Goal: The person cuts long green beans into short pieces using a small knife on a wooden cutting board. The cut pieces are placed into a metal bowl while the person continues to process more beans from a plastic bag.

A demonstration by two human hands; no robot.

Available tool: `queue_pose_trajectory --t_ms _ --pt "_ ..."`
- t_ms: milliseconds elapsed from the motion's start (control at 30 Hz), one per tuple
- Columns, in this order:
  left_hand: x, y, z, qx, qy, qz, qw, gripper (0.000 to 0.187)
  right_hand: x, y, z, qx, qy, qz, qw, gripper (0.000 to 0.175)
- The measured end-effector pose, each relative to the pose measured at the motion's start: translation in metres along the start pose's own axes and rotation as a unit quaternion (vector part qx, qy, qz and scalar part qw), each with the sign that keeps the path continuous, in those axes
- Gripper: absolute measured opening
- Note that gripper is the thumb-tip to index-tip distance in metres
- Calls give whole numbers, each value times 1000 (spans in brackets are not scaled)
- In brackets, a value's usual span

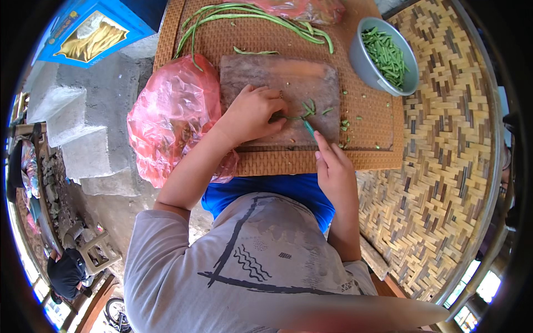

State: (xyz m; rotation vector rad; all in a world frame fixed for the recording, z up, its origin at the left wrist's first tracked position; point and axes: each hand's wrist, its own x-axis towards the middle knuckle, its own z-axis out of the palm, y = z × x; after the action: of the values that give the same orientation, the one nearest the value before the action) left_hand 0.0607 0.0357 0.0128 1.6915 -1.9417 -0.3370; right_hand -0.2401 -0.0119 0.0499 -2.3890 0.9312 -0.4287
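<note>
My left hand (260,110) rests over the wooden cutting board (287,77), its fingers curled around a green long bean whose end sticks out to the right. In my right hand (336,168) is a knife with a green handle (309,127), my index finger stretched along it. The blade lies by the bean end and is hard to make out. Several cut bean pieces (309,107) lie on the board just beyond the knife. A grey metal pot (358,54) at the far right holds many cut bean pieces (385,56).
Whole long beans (250,16) lie across the woven-top table (275,163) at the back, near a red plastic bag (306,9). Another red plastic bag (175,120) bulges left of the board. A blue box (100,33) stands back left. Woven bamboo matting (429,166) spreads on the right.
</note>
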Motion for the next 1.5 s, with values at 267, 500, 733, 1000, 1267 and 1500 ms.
queue_pose_trajectory --t_ms 267,500,733,1000,1267,1500 --pt "0 -2 3 -5 -4 9 1000 18 -1 -6 3 17 0 -9 1000 57" --pt "0 -1 5 -7 14 18 1000 15 0 -6 5 12 -11 -9 1000 57" --pt "0 -3 4 -14 5 19 1000 12 0 -11 13 -63 -2 -26 998 58" --pt "2 -13 -1 -50 -9 42 998 11 -5 -9 17 -108 -12 -27 994 59" --pt "2 -12 -9 -99 -9 21 995 29 -12 1 3 20 2 20 1000 54" --pt "-1 -18 -27 -94 -44 26 994 28 -18 -7 1 36 -4 20 999 54"
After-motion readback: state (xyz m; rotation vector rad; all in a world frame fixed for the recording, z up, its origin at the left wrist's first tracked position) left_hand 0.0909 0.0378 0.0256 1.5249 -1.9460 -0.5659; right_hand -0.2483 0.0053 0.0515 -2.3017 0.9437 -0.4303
